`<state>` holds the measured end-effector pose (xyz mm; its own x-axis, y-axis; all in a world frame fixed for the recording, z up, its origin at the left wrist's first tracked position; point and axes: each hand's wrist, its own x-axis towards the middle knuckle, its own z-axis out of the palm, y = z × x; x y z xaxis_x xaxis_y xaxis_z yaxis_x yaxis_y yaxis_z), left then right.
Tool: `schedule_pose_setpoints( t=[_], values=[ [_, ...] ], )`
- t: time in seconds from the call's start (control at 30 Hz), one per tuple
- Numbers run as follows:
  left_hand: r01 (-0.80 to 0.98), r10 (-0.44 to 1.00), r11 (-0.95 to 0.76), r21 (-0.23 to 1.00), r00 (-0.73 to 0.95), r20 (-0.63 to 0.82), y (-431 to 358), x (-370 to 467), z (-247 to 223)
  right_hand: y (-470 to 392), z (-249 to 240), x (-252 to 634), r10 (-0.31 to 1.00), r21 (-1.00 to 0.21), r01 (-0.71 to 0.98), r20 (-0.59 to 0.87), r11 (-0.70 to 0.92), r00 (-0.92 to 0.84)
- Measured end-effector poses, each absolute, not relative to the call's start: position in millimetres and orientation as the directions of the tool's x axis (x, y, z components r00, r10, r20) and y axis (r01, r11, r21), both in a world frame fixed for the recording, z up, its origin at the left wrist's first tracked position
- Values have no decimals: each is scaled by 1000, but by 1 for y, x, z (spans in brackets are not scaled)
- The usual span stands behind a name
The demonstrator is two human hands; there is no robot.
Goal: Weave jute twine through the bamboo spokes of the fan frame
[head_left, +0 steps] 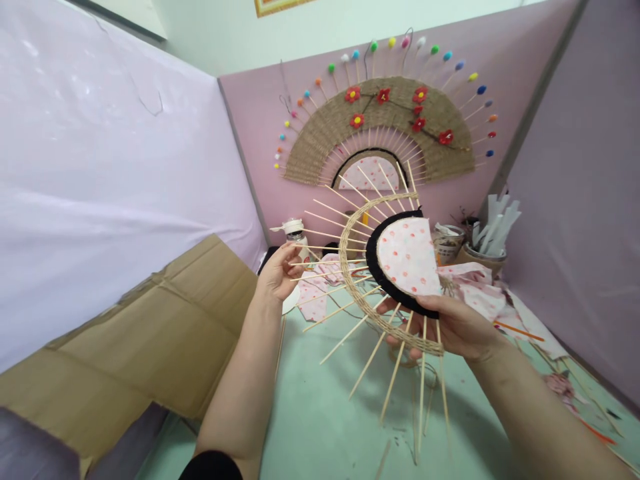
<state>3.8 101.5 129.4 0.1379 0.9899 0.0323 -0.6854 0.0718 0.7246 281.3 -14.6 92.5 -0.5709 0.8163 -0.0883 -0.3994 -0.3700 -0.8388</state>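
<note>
A half-round fan frame point(407, 257) is held up on its side in mid-air, its pink-dotted cloth centre edged with a black band point(373, 257). Thin wooden sticks point(367, 370) spread from the band, and a woven strip of twine point(350, 280) crosses them in an arc. My right hand point(457, 327) grips the frame at its lower corner, thumb on the black band and fingers behind the sticks. At the left, my left hand point(281, 270) pinches the outer end of one stick; its fingertips are close together.
A finished-looking woven fan point(310, 143) with pom-poms and red flowers hangs on the pink wall. Cardboard point(150, 327) leans at left. Behind the frame stand a white-lidded bottle point(295, 233) and a pot of white strips point(493, 233). Pink cloth scraps point(475, 287) lie on the green table point(310, 413).
</note>
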Motion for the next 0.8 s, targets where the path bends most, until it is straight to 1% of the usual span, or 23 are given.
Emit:
schedule_pose_setpoints(
  t=[0.33,0.6,0.73,0.8],
  values=[
    [-738,993,-82,670,-4,117,100,2,133,-14,93,282,851,-859,-393,-88,-328,-518],
    [-708,964,-240,664,-95,247,97,-1,137,-15,96,280,843,-861,-383,-92,-335,-530],
    [-681,959,-261,684,-99,267,96,-2,138,-16,94,281,830,-875,-364,-71,-318,-553],
    [-691,969,-222,688,-79,234,96,-2,138,-16,93,281,822,-877,-360,-64,-317,-566]
  ],
)
